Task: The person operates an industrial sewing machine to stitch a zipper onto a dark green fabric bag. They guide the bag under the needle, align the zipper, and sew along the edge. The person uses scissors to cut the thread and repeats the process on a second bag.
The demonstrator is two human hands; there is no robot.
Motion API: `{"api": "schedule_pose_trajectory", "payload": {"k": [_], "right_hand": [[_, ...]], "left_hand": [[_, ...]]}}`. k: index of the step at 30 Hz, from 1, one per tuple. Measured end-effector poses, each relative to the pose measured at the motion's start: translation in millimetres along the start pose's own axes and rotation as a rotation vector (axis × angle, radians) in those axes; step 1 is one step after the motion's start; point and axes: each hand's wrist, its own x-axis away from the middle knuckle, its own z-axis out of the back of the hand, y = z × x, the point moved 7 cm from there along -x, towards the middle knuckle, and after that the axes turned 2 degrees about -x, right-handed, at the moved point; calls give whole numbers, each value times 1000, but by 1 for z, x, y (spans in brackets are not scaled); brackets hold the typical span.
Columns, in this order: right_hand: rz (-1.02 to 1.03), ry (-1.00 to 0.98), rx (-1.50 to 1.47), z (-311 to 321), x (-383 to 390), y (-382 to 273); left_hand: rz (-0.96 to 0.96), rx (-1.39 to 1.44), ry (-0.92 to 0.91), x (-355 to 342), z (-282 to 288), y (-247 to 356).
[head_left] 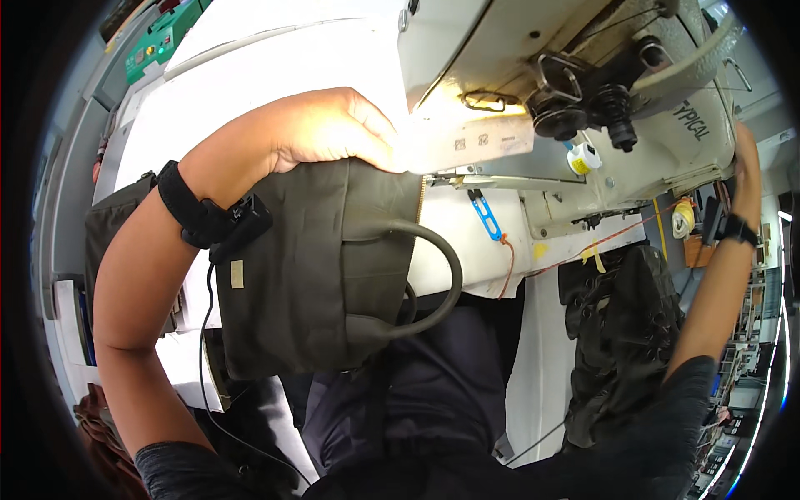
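Observation:
A dark olive handbag (292, 250) with a looped handle (450, 258) lies on the white table, its upper edge by the sewing machine (667, 142). My left hand (342, 125) is closed on that upper edge near the machine's needle area. Bright light washes out the fingertips there. A zip edge (422, 193) shows along the bag's right side. My right hand (744, 162) reaches to the far right end of the machine, where the handwheel would be; its fingers are hidden behind the machine body.
Right of the bag lies a blue thread snipper (485, 215) tied to an orange cord (510, 267). More dark bags (617, 333) hang at the table's right front. A green box (158, 42) stands at the far left. A black cable (202, 358) runs down from my left wrist.

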Motion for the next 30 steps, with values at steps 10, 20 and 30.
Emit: {"api": "schedule_pose_trajectory", "payload": {"k": [10,20,30], "right_hand": [[322,399,-325,-13,122,9],[310,664,-500,-28,114,36],[186,787,-413,-44,137,47]], "left_hand": [[-158,132,32,-12,-1,-10],[-162,213,56,3,-9,1],[-162,291,156,15,-20,3]]}}
